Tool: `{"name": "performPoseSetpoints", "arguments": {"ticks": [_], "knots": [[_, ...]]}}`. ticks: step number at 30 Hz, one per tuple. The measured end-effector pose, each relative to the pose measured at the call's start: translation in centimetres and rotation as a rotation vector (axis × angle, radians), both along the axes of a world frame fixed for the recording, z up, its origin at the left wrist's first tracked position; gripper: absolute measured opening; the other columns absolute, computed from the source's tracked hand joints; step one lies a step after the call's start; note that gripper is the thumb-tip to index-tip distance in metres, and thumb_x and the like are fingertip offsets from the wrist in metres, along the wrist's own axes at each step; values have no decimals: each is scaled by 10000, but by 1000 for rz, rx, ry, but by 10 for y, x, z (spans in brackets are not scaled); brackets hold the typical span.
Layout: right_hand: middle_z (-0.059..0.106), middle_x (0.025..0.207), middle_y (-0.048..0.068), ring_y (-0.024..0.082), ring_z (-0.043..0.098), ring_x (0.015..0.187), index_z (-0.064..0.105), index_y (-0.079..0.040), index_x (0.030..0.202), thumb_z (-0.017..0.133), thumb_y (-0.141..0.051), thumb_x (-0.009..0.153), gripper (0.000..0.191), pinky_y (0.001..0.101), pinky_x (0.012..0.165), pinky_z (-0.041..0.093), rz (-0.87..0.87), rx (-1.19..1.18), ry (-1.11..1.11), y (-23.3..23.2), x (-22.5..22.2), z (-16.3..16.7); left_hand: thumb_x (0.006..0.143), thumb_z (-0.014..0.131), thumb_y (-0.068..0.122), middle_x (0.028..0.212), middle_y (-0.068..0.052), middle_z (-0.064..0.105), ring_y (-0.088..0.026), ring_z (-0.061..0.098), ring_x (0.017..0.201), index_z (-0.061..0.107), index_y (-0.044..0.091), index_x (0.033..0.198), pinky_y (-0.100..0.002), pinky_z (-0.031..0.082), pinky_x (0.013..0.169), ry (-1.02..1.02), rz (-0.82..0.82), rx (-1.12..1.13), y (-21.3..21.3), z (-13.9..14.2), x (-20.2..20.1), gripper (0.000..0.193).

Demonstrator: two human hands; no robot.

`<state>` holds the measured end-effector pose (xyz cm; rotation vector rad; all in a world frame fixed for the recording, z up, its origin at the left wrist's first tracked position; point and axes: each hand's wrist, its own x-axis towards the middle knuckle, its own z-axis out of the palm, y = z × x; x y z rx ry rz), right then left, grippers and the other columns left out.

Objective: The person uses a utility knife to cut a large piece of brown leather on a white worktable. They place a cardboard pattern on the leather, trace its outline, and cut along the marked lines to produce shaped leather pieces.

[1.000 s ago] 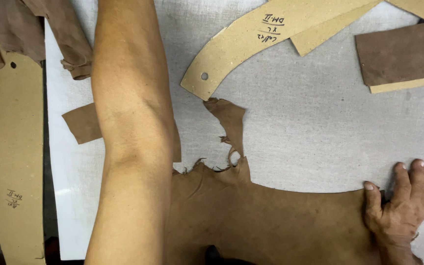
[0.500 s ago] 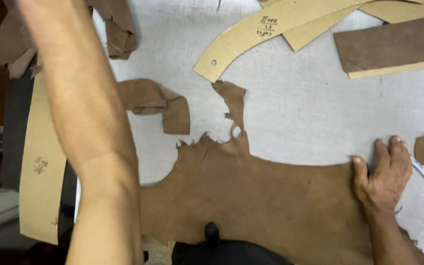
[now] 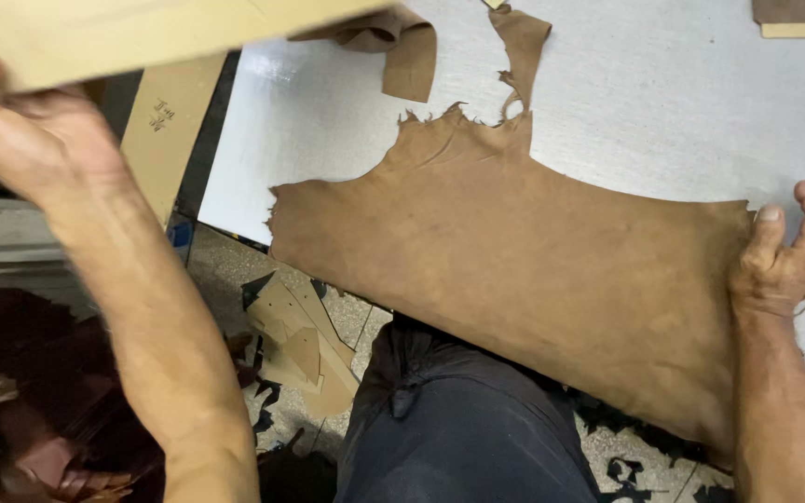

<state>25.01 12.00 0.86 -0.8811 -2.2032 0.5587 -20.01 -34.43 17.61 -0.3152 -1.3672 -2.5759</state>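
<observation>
A large brown suede hide lies on the white cutting table and hangs over its near edge above my dark trousers. My right hand rests at the hide's right edge, thumb raised and fingers spread, pressing it to the table. My left hand is at the upper left, gripping a tan cardboard pattern piece that crosses the top of the view.
A folded suede scrap lies on the table near the top. Another cardboard pattern sits off the table's left edge. Cardboard offcuts and dark scraps litter the speckled floor. Maroon leather is piled at the lower left.
My head has tilted down, so the table edge, floor and my legs show. My left arm has pulled back with a cardboard pattern in hand. The right hand stays at the hide's right edge.
</observation>
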Motion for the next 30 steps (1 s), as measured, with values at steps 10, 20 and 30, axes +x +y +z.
{"name": "performPoseSetpoints", "arguments": {"ticks": [10,20,30], "knots": [[567,1446,165,286,674,1219,443,26,1467,454,-16,998,471,431,1016,602,369,-1112,502,-115,145,-24,951,560,-42,1533,-196,512,-300,512,1432,380,-37,1533,-478,412,1248,-632,-463,189,49,-134,244,609],[708,1018,153,191,728,803,603,101,1301,602,32,981,327,295,724,634,-447,-948,239,-101,233,-29,947,601,-85,1381,-169,625,-270,626,1273,541,5,1404,-465,519,1134,-882,-706,83,114,-225,339,470],[732,879,110,128,689,707,684,31,1262,673,4,970,293,252,646,582,-451,-891,-49,-61,215,-14,1017,615,-18,1328,-147,623,-250,701,1114,406,71,1485,-436,612,947,-659,-375,-392,95,-177,265,520]]}}
